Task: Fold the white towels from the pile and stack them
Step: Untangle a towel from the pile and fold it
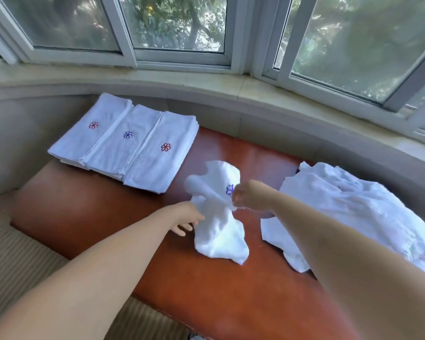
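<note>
A crumpled white towel (219, 217) with a blue flower mark hangs bunched over the middle of the red-brown table (123, 222), its lower part resting on the wood. My right hand (248, 195) pinches its upper edge beside the flower. My left hand (185, 217) grips the towel's left side lower down, fingers partly hidden behind the cloth. A loose pile of white towels (349, 212) lies at the right, partly under my right forearm. Folded towels (125, 141) with red and blue flowers lie overlapped in a row at the table's far left.
The table stands in a curved bay beneath a stone window sill (206, 87) and white-framed windows (182, 55). A beige wall (17, 133) curves close behind the folded towels. Ribbed beige carpet (22, 256) lies at the lower left.
</note>
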Demonstrator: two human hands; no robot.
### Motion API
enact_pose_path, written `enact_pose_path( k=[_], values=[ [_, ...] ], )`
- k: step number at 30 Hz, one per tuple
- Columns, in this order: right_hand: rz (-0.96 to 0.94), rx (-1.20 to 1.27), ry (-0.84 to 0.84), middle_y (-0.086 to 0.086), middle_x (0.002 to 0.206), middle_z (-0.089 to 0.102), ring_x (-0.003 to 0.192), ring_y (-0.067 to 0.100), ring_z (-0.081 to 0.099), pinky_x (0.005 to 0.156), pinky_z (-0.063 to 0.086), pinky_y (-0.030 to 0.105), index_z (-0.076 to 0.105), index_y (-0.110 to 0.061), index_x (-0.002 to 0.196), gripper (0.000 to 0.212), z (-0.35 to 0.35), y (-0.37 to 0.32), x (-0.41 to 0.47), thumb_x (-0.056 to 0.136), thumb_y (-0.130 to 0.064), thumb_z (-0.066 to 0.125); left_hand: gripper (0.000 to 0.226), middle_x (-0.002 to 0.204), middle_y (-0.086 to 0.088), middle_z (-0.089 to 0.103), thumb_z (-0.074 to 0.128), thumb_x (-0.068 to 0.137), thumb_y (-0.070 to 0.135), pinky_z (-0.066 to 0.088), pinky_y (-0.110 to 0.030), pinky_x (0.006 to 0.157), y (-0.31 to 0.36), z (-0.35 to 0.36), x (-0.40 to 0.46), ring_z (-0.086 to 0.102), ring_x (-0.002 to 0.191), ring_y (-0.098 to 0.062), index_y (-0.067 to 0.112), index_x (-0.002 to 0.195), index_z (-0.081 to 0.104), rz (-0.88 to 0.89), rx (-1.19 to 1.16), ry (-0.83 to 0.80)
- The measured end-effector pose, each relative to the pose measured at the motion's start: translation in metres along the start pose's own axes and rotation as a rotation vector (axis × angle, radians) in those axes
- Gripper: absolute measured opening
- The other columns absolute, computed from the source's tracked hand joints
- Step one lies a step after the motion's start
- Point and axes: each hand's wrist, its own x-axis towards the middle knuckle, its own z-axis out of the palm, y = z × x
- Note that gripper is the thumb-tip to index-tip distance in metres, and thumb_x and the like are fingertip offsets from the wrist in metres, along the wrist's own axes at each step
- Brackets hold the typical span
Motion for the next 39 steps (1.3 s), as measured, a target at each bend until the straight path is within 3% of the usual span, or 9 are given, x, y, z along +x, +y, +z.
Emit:
enact_pose_path(
  k=[4, 8, 16, 20, 24, 28, 31, 34, 39],
  values=[
    [0.135, 0.052, -0.06, -0.009, 0.092, 0.07, 0.095, 0.019, 0.066, 0.081, 0.054, 0.028, 0.071, -0.024, 0.093, 0.023, 0.045, 0.036, 0.008, 0.092, -0.014, 0.051, 0.023, 0.114, -0.005, 0.063, 0.051, 0.098, 0.018, 0.054, -0.038, 0.099, -0.019, 0.005, 0.029, 0.063, 0.111, -0.023, 0.012, 0.118, 0.06, -0.077, 0.056, 0.189],
    [0.239, 0.058, -0.119, -0.005, 0.109, 0.071, 0.103, 0.02, 0.066, 0.089, 0.055, 0.033, 0.07, -0.022, 0.106, 0.021, 0.077, 0.06, 0.028, 0.096, -0.019, 0.052, 0.019, 0.093, -0.006, 0.054, 0.047, 0.098, 0.013, 0.043, -0.032, 0.065, -0.039, 0.004, 0.063, 0.054, 0.074, -0.024, 0.002, 0.11, 0.056, 0.016, 0.173, 0.305],
    [0.37, 0.328, 0.037, 0.001, 0.144, 0.054, 0.111, 0.026, 0.063, 0.086, 0.051, 0.032, 0.038, -0.025, 0.153, 0.064, 0.139, 0.077, 0.088, 0.093, -0.018, 0.058, 0.063, 0.153, -0.01, 0.043, 0.056, 0.098, 0.024, 0.043, -0.041, 0.104, -0.034, -0.008, 0.152, 0.046, 0.137, -0.031, 0.017, 0.155, 0.031, 0.247, 0.236, 0.414],
    [0.352, 0.269, -0.014, 0.002, 0.128, 0.056, 0.096, 0.024, 0.061, 0.065, 0.045, 0.029, 0.058, -0.027, 0.129, 0.042, 0.156, 0.088, 0.102, 0.088, -0.024, 0.065, 0.087, 0.169, 0.004, 0.006, 0.043, 0.091, -0.003, 0.03, -0.041, 0.117, -0.018, -0.015, 0.177, 0.008, 0.154, -0.023, 0.044, 0.159, 0.018, 0.451, 0.653, 0.345],
    [0.171, 0.165, 0.079, -0.007, 0.125, 0.056, 0.126, 0.021, 0.044, 0.1, 0.042, 0.037, 0.067, -0.023, 0.108, 0.03, 0.153, 0.086, 0.099, 0.083, -0.037, 0.075, 0.05, 0.168, 0.004, 0.011, 0.058, 0.091, 0.014, 0.025, -0.041, 0.119, -0.001, -0.019, 0.187, 0.005, 0.155, -0.023, 0.04, 0.134, 0.055, 0.553, 0.935, 0.262],
    [-0.019, -0.005, 0.151, -0.012, 0.105, 0.064, 0.118, 0.016, 0.046, 0.108, 0.033, 0.036, 0.065, -0.023, 0.084, 0.022, 0.125, 0.071, 0.089, 0.083, -0.044, 0.072, 0.009, 0.122, 0.006, 0.06, 0.055, 0.088, 0.019, 0.036, -0.035, 0.102, 0.011, -0.031, 0.173, 0.048, 0.125, -0.021, 0.026, 0.093, 0.057, 0.689, 1.074, 0.362],
    [-0.1, -0.157, 0.105, -0.009, 0.085, 0.061, 0.104, 0.015, 0.049, 0.104, 0.034, 0.033, 0.061, -0.024, 0.071, 0.034, 0.102, 0.057, 0.08, 0.081, -0.055, 0.071, 0.017, 0.075, 0.009, 0.053, 0.046, 0.087, 0.015, 0.036, -0.033, 0.091, 0.021, -0.047, 0.143, 0.052, 0.078, -0.023, 0.026, 0.077, 0.037, 0.721, 0.991, 0.413],
    [-0.045, -0.212, -0.017, -0.012, 0.092, 0.062, 0.102, 0.017, 0.052, 0.094, 0.037, 0.033, 0.069, -0.03, 0.091, 0.03, 0.081, 0.042, 0.066, 0.077, -0.055, 0.072, 0.023, 0.064, 0.007, 0.047, 0.046, 0.088, 0.013, 0.023, -0.02, 0.061, 0.027, -0.061, 0.106, 0.051, 0.077, -0.026, 0.026, 0.074, 0.033, 0.741, 0.888, 0.52],
    [0.099, -0.439, -0.018, -0.004, 0.111, 0.061, 0.116, 0.024, 0.054, 0.094, 0.043, 0.036, 0.064, -0.034, 0.122, 0.041, 0.046, 0.027, 0.029, 0.083, -0.043, 0.069, 0.009, 0.07, 0.001, 0.056, 0.048, 0.09, 0.019, 0.025, -0.031, 0.053, 0.027, -0.072, 0.035, 0.048, 0.082, -0.025, 0.025, 0.084, 0.045, 0.713, 0.829, 0.621]
  ],
)
